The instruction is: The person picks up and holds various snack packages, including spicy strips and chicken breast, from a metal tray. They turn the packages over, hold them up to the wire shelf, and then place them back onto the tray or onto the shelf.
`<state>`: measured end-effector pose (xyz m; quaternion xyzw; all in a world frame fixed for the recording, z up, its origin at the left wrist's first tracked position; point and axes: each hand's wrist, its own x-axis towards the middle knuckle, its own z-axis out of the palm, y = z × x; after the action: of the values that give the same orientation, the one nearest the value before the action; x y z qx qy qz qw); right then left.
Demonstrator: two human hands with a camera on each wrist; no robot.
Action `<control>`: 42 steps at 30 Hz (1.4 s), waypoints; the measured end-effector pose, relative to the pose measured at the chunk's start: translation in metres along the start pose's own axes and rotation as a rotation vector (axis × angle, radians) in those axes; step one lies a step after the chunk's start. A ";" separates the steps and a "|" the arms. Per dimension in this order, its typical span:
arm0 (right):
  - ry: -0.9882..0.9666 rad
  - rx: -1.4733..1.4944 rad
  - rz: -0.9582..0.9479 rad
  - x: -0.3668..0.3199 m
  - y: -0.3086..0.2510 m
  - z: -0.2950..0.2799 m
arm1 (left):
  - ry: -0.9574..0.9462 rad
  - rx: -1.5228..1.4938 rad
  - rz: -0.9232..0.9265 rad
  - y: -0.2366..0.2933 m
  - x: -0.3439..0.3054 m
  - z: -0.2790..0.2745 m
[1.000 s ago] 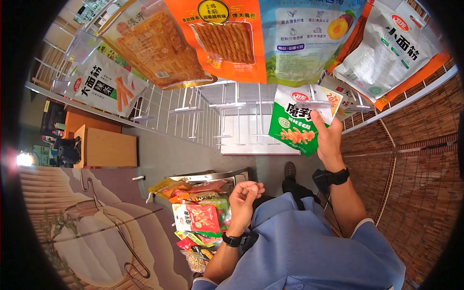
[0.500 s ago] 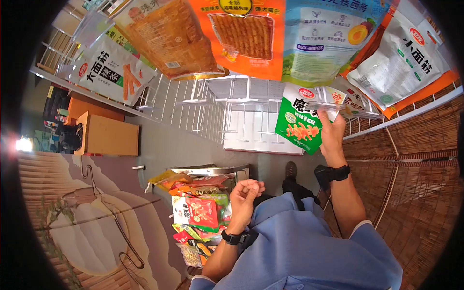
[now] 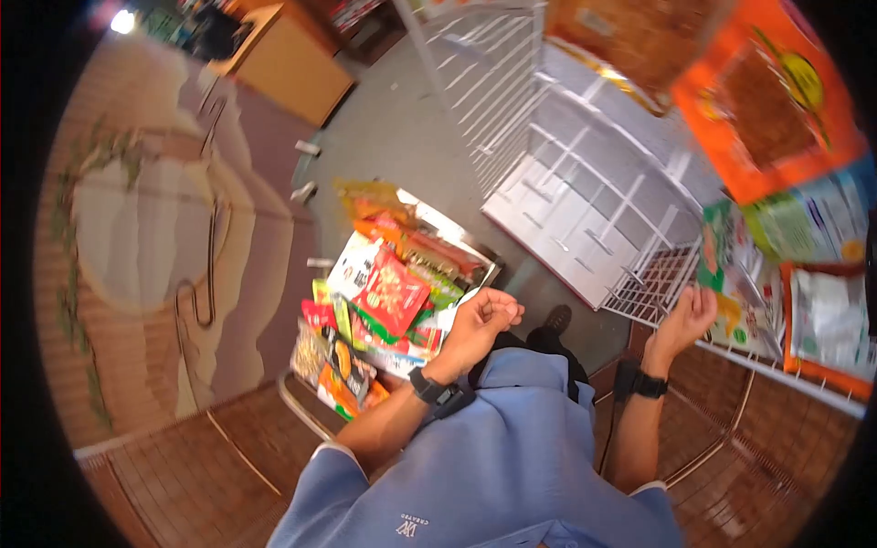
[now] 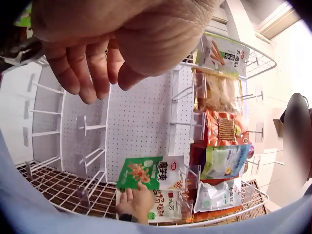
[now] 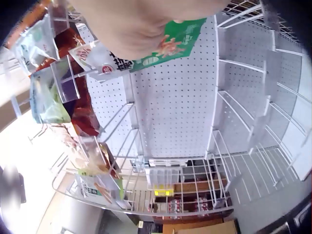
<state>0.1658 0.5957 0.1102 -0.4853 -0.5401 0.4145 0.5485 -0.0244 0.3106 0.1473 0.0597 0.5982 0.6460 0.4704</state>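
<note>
My right hand (image 3: 683, 324) is raised beside the wire rack, its fingers loosely bent with nothing between them. Just past its fingertips hangs a green-and-white snack packet (image 4: 141, 173), which the right hand overlaps in the right wrist view. Below that packet, in the left wrist view, hangs a white snack packet (image 4: 168, 209). My left hand (image 3: 480, 324) hovers in front of the body, fingers loosely curled and holding nothing. Closest to it is a pile of snack packets, with a red-and-white packet (image 3: 393, 292) on top.
Larger pouches hang along the rack's front, among them an orange pouch (image 3: 772, 105) and a blue-green pouch (image 4: 224, 161). White hooks stick out from the perforated panel (image 5: 170, 102). A wooden box (image 3: 292, 68) stands on the floor farther off; a painted panel (image 3: 137, 228) is at the left.
My right hand has let go of the green-and-white snack packet, which stays hanging on the rack. The head view has swung left and tilted; the left hand keeps its loose curl.
</note>
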 end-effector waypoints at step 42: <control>-1.257 -0.386 0.269 -0.141 -0.003 0.074 | 1.011 -0.189 -0.071 -0.074 -0.027 -0.252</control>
<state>0.0818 0.4634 0.0828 -0.3041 -0.7562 0.5790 -0.0233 -0.1313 0.1002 0.0288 -0.3231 0.6915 0.6291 0.1473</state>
